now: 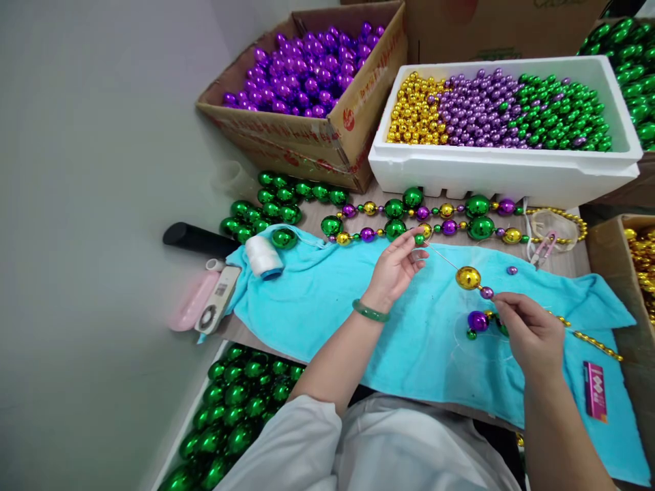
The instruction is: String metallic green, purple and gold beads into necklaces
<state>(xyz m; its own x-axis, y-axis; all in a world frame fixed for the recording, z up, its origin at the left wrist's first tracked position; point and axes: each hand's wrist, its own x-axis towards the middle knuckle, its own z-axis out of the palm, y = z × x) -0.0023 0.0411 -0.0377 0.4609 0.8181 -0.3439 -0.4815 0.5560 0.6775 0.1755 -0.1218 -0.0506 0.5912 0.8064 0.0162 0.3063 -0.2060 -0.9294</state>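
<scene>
My left hand (396, 267) pinches the end of a thin needle or wire (441, 257) over a turquoise towel (327, 300); a green bangle sits on that wrist. A large gold bead (468, 277) and a small purple bead (486, 292) are threaded on the wire. My right hand (529, 331) pinches the wire just behind the small purple bead. Below it lie a purple bead (478, 320) and a small green bead (471, 334) on the towel. A finished bead strand (434, 228) of green, gold and purple lies beyond the towel.
A white foam box (504, 170) holds gold, purple and green beads. A cardboard box (307, 133) holds purple beads. Green beads fill a tray (230, 416) at lower left. A white thread spool (263, 257), small scissors (543, 249) and a pink packet (595, 390) lie nearby.
</scene>
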